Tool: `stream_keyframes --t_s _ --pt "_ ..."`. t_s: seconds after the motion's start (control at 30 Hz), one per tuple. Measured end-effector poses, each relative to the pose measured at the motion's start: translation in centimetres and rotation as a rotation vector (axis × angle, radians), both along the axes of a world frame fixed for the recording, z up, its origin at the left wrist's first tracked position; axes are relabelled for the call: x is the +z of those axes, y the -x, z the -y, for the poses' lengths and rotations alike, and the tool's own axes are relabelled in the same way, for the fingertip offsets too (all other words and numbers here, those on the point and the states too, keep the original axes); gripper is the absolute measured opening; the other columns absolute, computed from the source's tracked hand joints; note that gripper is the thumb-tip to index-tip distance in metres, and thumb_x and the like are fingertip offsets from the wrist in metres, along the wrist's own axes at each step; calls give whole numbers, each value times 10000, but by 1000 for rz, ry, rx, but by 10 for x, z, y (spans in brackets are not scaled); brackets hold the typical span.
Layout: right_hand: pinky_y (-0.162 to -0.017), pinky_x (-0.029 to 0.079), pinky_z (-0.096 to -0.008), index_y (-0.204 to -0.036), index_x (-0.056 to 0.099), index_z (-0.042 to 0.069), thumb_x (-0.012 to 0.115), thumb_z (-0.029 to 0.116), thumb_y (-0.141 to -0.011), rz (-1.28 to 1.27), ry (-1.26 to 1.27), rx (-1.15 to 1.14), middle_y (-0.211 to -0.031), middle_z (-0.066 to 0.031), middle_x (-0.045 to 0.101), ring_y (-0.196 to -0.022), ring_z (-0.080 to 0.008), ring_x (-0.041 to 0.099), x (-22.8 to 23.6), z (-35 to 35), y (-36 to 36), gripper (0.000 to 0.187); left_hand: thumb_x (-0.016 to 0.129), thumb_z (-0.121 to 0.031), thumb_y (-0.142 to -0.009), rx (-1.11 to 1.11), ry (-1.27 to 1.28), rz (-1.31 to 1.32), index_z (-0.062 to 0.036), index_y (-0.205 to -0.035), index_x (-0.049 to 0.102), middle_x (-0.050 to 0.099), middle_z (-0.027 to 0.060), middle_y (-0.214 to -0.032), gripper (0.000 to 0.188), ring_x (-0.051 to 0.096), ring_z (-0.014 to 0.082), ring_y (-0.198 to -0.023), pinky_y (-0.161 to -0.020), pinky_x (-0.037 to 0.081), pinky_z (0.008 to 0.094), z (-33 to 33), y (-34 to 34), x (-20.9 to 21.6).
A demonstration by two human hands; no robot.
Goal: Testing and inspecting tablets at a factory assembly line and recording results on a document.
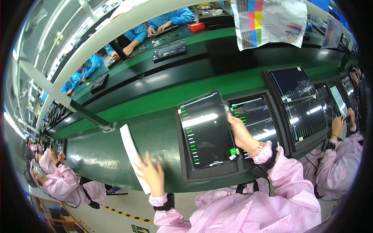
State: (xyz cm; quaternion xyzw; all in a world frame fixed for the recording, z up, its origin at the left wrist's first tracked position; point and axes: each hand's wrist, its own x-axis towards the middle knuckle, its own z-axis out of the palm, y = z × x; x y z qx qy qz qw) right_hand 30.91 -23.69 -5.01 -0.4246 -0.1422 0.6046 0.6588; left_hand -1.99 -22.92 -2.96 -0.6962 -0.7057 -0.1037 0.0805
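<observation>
Our right hand (pixel 241 134) grips a tablet (pixel 208 136), already lit, over its tray (pixel 211 174); handling appears unfinished. Our left hand (pixel 152 174), spread wide, overlaps a strip (pixel 128 142), contact unclear.

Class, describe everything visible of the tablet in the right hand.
The tablet is a thin, dark rectangle with a glossy, glass-like face. Its lit screen shows green, white and red bars down the left, a green square lower right. Pale tabs sit near two corners. It sits askew over a black tray; the right hand grips its right edge.
</observation>
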Motion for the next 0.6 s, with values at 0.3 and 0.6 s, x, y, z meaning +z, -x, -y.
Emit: stream_keyframes --t_s 0.3,0.6 --pt "-1116 154 -338 -1384 280 -47 308 487 -970 823 -125 9 -1459 -188 268 -1358 -249 243 31 27 -5 676 520 54 -785 161 58 264 -252 -1342 437 325 152 -1417 641 411 364 -1165 -924 383 456 12 63 -29" --pt "-1018 324 -349 -1151 549 9 426 244 -968 1286 36 -246 -1299 -153 458 -1221 -278 432 61 164 -77 323 629 -101 -730 -690 31 491 -157 -1167 606 440 182 -1303 442 420 361 -1105 -965 334 441 63 -139 54"
